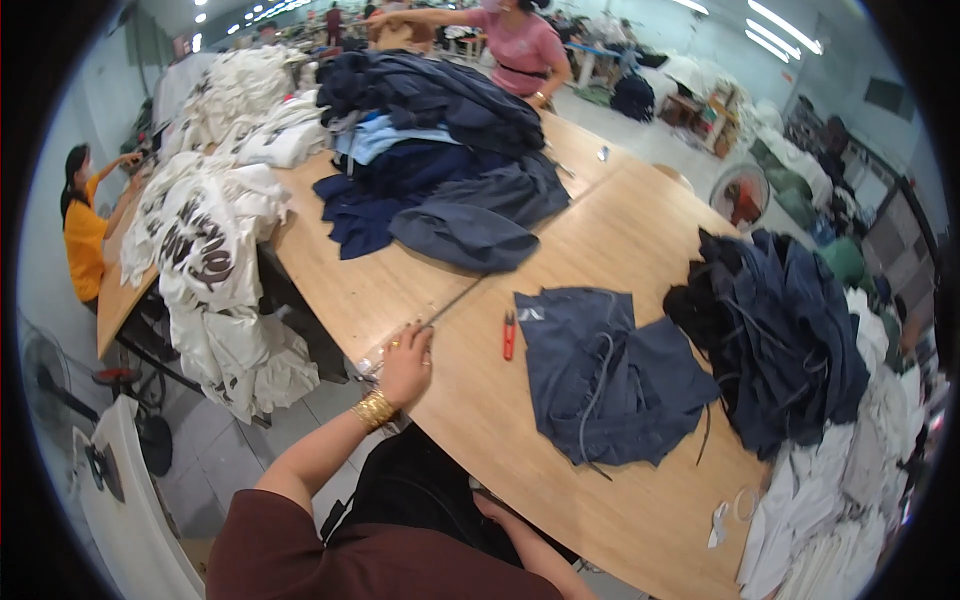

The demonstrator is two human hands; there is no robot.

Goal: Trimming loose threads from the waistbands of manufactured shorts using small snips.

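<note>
My left hand lies on the near edge of the wooden table, fingers stretched out and a gold bracelet on the wrist. Some small shiny scraps lie beside it. Low against my body, at the table's front edge, my right hand is partly in view; its fingers are hidden. Ahead and to the right, a pair of dark blue-grey drawstring shorts is spread on the tabletop, its cord loose across it. Red-handled thread snips lie just left of the shorts, apart from both hands.
Dark garments are heaped at the table's far end and right side. White garments hang off the left table; more white cloth lies at right. A fan stands beyond. Two people work nearby, in pink and orange.
</note>
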